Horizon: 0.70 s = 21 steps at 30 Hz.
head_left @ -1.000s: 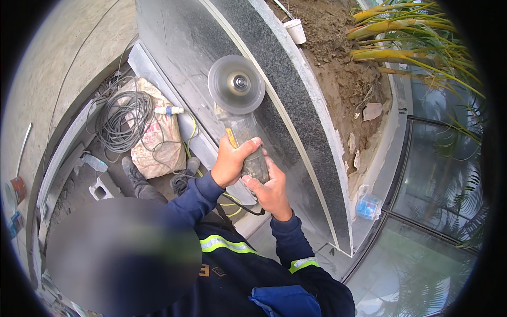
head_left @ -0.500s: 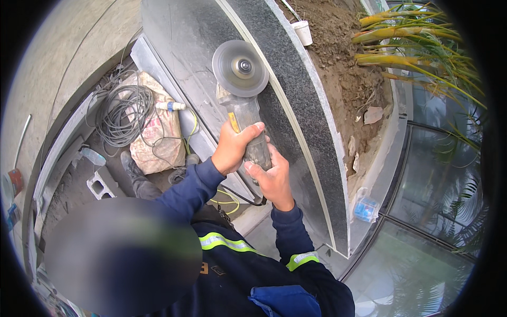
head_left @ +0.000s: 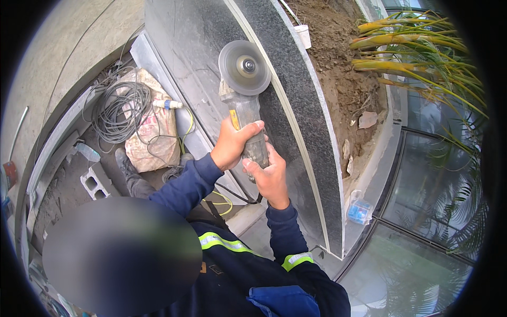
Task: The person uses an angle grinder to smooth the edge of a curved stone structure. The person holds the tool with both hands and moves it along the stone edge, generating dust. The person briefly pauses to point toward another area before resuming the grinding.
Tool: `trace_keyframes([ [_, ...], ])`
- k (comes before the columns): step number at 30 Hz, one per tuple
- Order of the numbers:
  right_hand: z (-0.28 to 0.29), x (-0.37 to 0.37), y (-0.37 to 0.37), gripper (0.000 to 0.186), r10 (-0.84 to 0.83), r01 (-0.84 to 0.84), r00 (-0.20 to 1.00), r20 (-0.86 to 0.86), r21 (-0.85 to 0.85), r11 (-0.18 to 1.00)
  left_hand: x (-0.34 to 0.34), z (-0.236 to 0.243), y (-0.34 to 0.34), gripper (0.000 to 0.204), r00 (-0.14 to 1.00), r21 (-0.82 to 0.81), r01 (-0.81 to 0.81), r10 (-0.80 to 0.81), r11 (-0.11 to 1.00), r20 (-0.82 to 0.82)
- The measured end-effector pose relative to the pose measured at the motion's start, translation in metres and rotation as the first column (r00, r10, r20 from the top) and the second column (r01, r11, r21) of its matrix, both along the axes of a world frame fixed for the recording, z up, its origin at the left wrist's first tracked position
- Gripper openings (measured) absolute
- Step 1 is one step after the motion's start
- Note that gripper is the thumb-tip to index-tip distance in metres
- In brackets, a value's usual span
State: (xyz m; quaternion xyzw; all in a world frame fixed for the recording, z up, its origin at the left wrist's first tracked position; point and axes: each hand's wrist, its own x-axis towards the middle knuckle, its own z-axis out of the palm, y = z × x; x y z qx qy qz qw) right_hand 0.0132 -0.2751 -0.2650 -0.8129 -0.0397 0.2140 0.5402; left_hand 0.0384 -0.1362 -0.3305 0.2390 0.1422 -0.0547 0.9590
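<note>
A dusty grey angle grinder (head_left: 247, 112) is held in both hands above a dark speckled stone slab (head_left: 309, 100). My left hand (head_left: 233, 141) wraps round the middle of its body, thumb across the top. Closer to me, my right hand (head_left: 270, 178) grips the rear end, where a black cord trails away. The round cutting disc (head_left: 230, 67) points away from me, its right rim at a pale strip (head_left: 282, 98) running along the slab. Whether the disc touches the stone cannot be made out. The disc looks smooth and slightly blurred.
At left lie a coiled grey cable (head_left: 120, 108), a stained sack (head_left: 158, 150), a plug connector (head_left: 167, 104) and a hollow block (head_left: 96, 181). Yellow cord runs near my left forearm. Right of the slab are soil (head_left: 338, 79), palm stems (head_left: 391, 45) and glass panels (head_left: 422, 185).
The view has shifted slightly, so the slab's near end and the planting bed sit a little further left. The grinder's disc appears marginally further right; both hands keep their grip.
</note>
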Motion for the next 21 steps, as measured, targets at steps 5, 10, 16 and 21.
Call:
trace_keyframes([
  [5, 0.001, -0.011, -0.009, 0.058, -0.003, 0.003, 1.000, 0.001, -0.032, 0.999, -0.012, 0.000, -0.008, 0.030, 1.000, -0.001, 0.007, -0.007, 1.000, 0.010],
  [10, -0.001, -0.017, -0.017, 0.059, 0.005, -0.004, 1.000, 0.008, -0.041, 0.999, -0.018, -0.001, -0.014, 0.030, 1.000, 0.015, 0.024, -0.024, 1.000, 0.006],
  [16, -0.001, -0.022, -0.020, 0.060, 0.003, -0.002, 1.000, 0.019, -0.040, 0.999, -0.021, -0.003, -0.018, 0.030, 1.000, 0.024, 0.020, -0.021, 1.000, 0.013],
  [21, -0.001, -0.024, -0.022, 0.056, -0.001, 0.001, 1.000, 0.028, -0.018, 1.000, -0.024, -0.003, -0.022, 0.029, 1.000, 0.018, 0.027, -0.027, 0.999, -0.001],
])
